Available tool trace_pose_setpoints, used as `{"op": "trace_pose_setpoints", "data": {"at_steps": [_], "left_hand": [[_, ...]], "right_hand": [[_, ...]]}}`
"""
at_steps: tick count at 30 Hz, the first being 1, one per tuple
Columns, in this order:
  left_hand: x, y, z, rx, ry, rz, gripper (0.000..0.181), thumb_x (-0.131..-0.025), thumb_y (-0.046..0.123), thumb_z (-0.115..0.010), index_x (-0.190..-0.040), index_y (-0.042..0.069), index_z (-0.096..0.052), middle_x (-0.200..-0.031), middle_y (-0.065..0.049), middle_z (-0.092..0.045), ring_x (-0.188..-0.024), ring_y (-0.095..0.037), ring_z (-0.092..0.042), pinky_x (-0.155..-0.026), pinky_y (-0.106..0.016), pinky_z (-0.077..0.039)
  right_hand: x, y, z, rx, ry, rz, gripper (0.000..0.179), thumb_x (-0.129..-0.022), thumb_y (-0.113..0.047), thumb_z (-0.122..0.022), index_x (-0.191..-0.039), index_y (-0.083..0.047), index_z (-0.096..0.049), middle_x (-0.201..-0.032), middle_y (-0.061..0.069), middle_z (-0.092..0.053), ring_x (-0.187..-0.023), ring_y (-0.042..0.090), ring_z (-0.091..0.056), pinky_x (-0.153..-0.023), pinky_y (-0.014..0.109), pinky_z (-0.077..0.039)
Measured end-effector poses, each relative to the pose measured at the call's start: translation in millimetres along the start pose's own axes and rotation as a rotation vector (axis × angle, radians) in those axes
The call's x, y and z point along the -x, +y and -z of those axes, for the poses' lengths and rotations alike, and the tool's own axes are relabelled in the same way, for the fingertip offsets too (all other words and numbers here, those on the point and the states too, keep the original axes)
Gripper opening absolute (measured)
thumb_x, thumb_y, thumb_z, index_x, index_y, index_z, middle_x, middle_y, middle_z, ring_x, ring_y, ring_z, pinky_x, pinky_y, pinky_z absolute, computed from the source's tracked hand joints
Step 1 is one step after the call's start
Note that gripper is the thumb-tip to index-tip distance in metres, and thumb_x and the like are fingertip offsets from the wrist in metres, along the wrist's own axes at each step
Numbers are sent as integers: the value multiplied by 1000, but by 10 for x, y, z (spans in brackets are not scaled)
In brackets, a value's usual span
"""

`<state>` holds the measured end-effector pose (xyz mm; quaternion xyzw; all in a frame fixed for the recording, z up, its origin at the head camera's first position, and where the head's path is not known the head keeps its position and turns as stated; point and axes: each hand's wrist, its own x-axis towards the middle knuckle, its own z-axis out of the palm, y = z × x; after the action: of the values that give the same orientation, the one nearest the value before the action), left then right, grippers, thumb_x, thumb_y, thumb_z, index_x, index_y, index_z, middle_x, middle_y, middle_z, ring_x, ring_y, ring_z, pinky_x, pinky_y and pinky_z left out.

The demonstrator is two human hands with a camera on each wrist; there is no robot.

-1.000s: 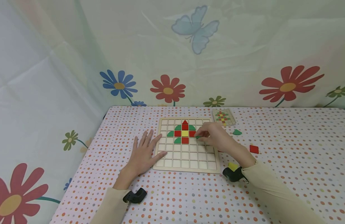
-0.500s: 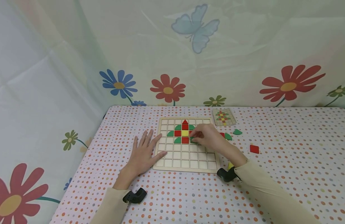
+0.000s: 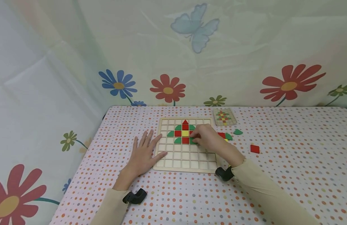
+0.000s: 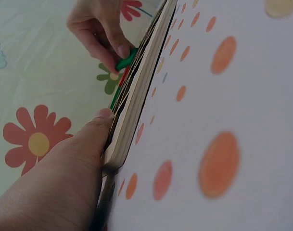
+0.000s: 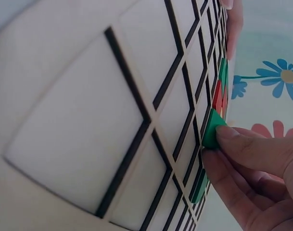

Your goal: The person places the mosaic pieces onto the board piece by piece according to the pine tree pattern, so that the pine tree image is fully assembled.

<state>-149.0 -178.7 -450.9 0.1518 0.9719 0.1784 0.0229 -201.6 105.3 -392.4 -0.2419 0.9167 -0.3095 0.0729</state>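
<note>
One green piece is pinched in the right hand, the spread left hand touching the board.

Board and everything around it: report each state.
Board, flat, partly filled
Left hand, spread, touching the board's left side
Right hand, pinching
Held green piece, pinched at the board
Red triangle, set in a cell
Loose green piece, flat, off the board
Loose red square, lying flat
Card, lying face up
</note>
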Motion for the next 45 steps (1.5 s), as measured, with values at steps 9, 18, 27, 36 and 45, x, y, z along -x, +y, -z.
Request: {"op": "trace_pose_setpoints", "data": {"at_steps": [9,18,27,36,45], "left_hand": [[-1,-12,28,10,6,-7,81,-99,63,-55,-166,22,-33,-175,-12,-11,-162,-36,-1,-124,-68,3],[5,-10,23,9,6,1,81,-99,63,-54,-166,23,-32,-175,-12,-11,-162,-35,-1,-124,-67,4],[-20,13,6,14,15,-14,80,-99,64,-53,-166,23,-34,-175,-12,-12,-162,-36,-2,-124,-67,3],[-18,28,5,8,10,-6,81,-99,64,-53,-166,23,-34,-175,-12,-12,-162,-36,-2,-124,-67,4],[19,26,1,11,20,-4,81,-99,63,-55,-165,22,-35,-175,-13,-13,-161,-37,-3,-124,-68,3]], "right_hand": [[-58,-108,-12,42,-26,-60,17,-90,10,-76,-106,9,-79,-103,17,-75,-97,30,-72,-83,36,-62],[-64,-115,-68,118,-17,-40,15,-90,10,-75,-104,8,-80,-101,16,-74,-103,34,-71,-87,37,-62],[140,14,53,9,-14,15,19,-95,7,-71,-112,6,-78,-109,15,-75,-104,31,-70,-89,41,-60],[557,302,558,-95,103,35,30,-98,3,-69,-128,4,-71,-123,19,-73,-110,36,-71,-92,51,-59],[778,695,843,-25,195,-101,32,-99,-2,-71,-129,7,-69,-127,28,-67,-111,45,-66,-91,59,-57]]}}
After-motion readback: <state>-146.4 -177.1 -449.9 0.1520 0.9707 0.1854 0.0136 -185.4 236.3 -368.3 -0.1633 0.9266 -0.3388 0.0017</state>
